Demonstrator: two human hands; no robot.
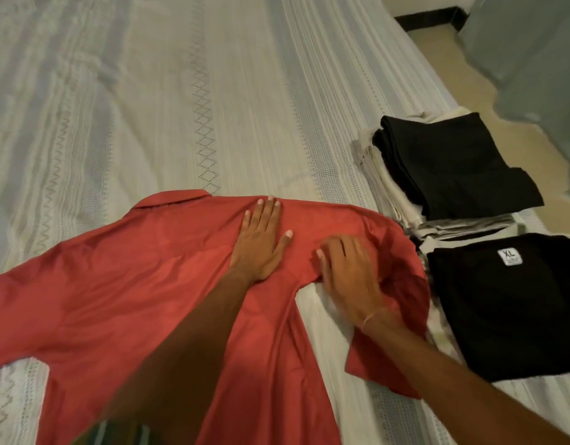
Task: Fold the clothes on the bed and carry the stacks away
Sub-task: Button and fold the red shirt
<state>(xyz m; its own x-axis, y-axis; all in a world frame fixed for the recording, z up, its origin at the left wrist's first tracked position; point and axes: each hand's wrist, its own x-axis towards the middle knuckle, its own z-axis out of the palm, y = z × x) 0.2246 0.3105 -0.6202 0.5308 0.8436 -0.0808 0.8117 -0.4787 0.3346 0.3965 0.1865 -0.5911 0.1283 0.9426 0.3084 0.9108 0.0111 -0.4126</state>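
A red collared shirt (142, 284) lies spread face down across the near part of the bed (213, 91), collar toward the far side. My left hand (261, 242) presses flat on its upper back, fingers straight. My right hand (348, 271) lies on the shirt's right shoulder and sleeve, which is bunched and partly turned under; the hand is blurred, its fingers loosely spread on the cloth. At the bed's right edge stand two stacks of folded clothes: a far stack (450, 165) with black garments on pale ones, and a near black stack (514, 303) showing an XL label.
The bedspread is pale with woven stripe patterns, wide and bare beyond the shirt. A tan floor (469, 78) runs along the right side of the bed. A grey cloth or curtain (540, 59) hangs at the upper right.
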